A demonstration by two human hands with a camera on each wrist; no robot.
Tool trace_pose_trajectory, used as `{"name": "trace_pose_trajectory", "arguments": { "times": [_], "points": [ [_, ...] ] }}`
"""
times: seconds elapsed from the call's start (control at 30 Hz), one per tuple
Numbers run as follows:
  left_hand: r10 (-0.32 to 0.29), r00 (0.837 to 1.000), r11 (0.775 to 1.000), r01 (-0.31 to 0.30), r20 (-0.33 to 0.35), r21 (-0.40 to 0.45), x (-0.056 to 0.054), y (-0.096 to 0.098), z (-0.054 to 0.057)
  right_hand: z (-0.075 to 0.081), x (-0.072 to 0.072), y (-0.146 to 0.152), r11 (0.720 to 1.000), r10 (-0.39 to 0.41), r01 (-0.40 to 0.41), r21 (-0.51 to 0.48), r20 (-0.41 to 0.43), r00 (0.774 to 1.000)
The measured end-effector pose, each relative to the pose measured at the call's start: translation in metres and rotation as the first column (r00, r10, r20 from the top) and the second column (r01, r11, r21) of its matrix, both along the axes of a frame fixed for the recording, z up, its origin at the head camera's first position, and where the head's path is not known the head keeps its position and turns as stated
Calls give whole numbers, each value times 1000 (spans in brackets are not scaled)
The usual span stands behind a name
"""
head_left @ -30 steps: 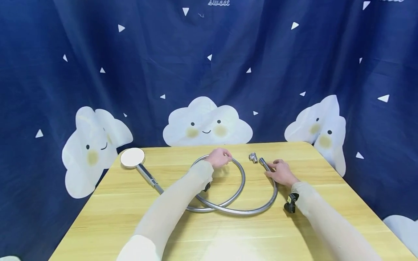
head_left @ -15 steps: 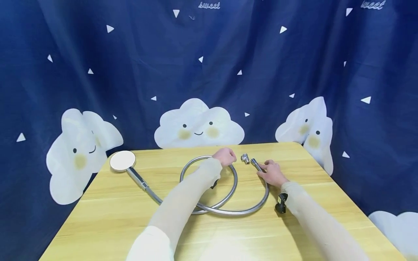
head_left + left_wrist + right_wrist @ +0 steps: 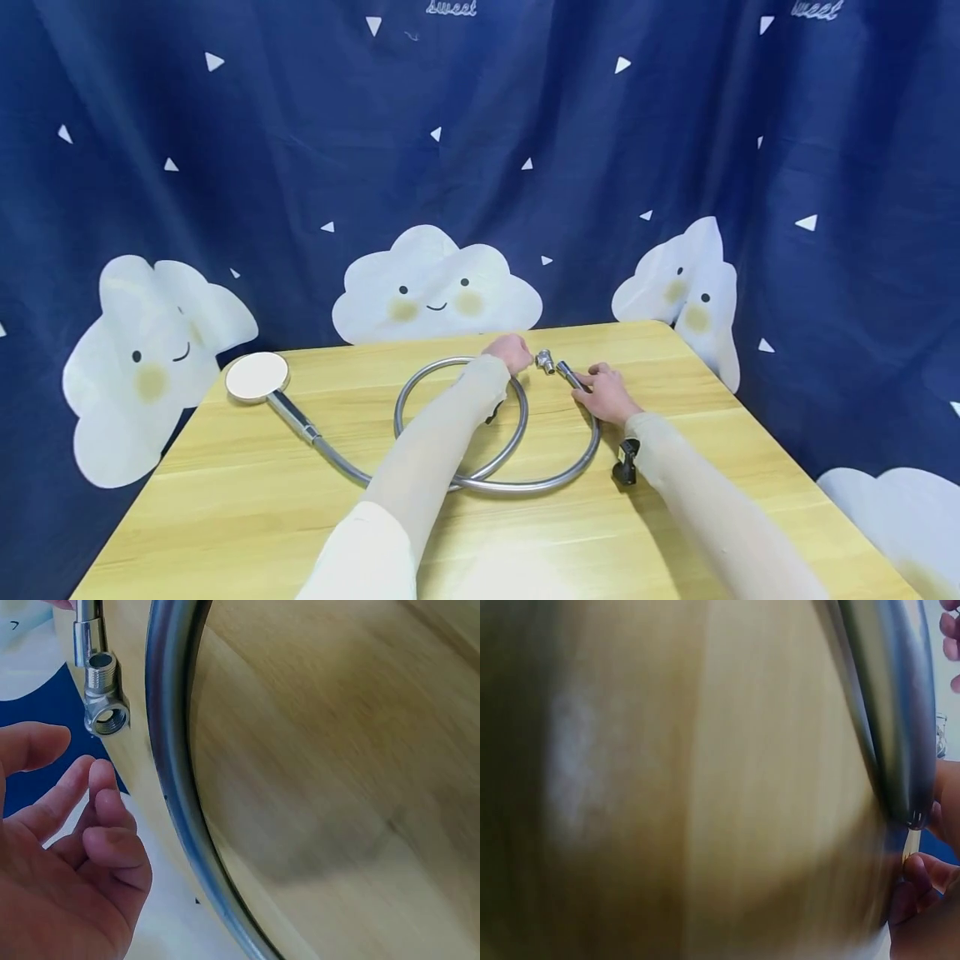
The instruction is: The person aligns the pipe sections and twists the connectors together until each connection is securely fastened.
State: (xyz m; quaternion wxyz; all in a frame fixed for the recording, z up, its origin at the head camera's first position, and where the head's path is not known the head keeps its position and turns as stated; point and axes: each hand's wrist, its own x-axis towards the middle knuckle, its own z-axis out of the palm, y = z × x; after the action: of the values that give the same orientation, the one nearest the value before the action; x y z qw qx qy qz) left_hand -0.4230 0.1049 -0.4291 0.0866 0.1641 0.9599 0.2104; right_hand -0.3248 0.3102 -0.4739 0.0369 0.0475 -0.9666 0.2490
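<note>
My left hand (image 3: 510, 353) hovers just left of a small chrome threaded fitting (image 3: 545, 361) with several openings. In the left wrist view a gap separates its loosely bent fingers (image 3: 112, 844) from the fitting, and they hold nothing. My right hand (image 3: 607, 396) grips the flexible metal shower hose (image 3: 540, 486) near its free end. That end's connector (image 3: 88, 641) lies right beside the fitting. The hose forms a loop on the table and runs left to a round white-faced shower head (image 3: 257, 377). My left forearm hides part of the hose.
All of it lies on a light wooden table (image 3: 225, 508). Behind its far edge hangs a dark blue curtain (image 3: 480, 167) with white clouds and triangles. A small black camera (image 3: 626, 462) sits at my right wrist.
My left hand has moved right, from over the hose loop to beside the fitting. The right hand keeps its place on the hose. The head view has swung to the right.
</note>
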Motion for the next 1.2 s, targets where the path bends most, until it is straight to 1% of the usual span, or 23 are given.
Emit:
{"name": "trace_pose_trajectory", "arguments": {
  "times": [0.23, 0.43, 0.53, 0.63, 0.77, 0.93, 1.0, 1.1, 1.2],
  "points": [
    [13, 1000, 1000, -13, 20, 2, -9, 7, -13, -3, -3, -4, 1000, 4, -4, 10, -9, 1000],
    [4, 1000, 1000, -4, 14, 12, -15, 16, -17, -1, -2, -1, 1000, -22, 22, -2, -5, 1000],
    [5, 1000, 1000, -6, 11, 12, -17, 20, -18, -1, -2, 2, 999, -32, 32, -12, 4, 999],
    [19, 1000, 1000, -19, 13, 22, -17, 20, -18, -1, -2, 2, 999, -30, 30, -25, 5, 1000],
    [19, 1000, 999, -20, 18, 31, -18, 21, -18, -1, -2, 2, 999, -37, 37, -29, 1, 999],
    [21, 999, 999, -23, 49, 41, -16, 23, -19, -2, -1, 0, 999, -36, 35, -6, -18, 999],
    [20, 999, 999, -22, 47, 48, -16, 24, -18, -2, -1, -1, 999, -34, 34, -2, -27, 999],
    [11, 999, 998, -13, 33, 67, -17, 26, -19, -2, 0, -1, 999, -37, 37, -7, -30, 999],
    [-11, 999, 996, 9, 30, 85, -19, 27, -22, -3, 0, -1, 999, -40, 40, -6, -25, 999]
  ]
}}
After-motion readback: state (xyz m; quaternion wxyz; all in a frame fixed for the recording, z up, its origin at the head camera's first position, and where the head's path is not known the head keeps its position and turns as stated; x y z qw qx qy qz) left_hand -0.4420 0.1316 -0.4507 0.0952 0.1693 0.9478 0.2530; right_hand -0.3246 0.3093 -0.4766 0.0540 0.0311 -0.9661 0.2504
